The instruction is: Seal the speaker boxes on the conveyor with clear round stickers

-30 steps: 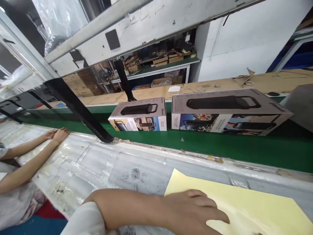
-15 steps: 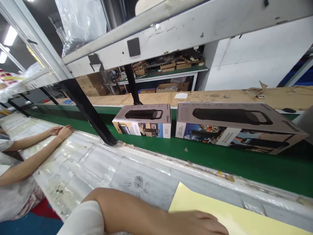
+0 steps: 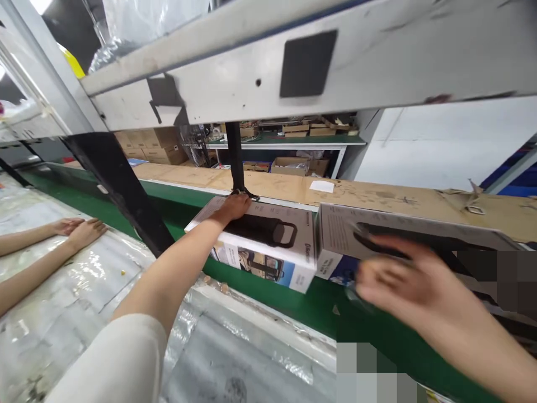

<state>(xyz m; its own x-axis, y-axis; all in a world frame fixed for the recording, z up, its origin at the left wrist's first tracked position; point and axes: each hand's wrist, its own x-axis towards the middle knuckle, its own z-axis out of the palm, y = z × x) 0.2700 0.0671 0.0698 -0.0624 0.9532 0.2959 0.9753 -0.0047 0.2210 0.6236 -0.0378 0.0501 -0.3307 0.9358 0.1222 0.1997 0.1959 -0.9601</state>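
Grey-white printed cardboard box (image 3: 268, 238) lies at frame centre, long axis left to right. Bare left hand (image 3: 235, 207) is nearer, over its left end; grip unclear. Right hand (image 3: 400, 277), blurred, part-curled, right of it; cannot tell if holding.

The left box (image 3: 271, 238) reads "Bluetooth" on top; other print, including the right box's (image 3: 453, 238), is illegible.

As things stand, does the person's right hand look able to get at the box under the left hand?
Probably yes: nothing visible stands between the right hand and this box, though blur makes the gap hard to judge.
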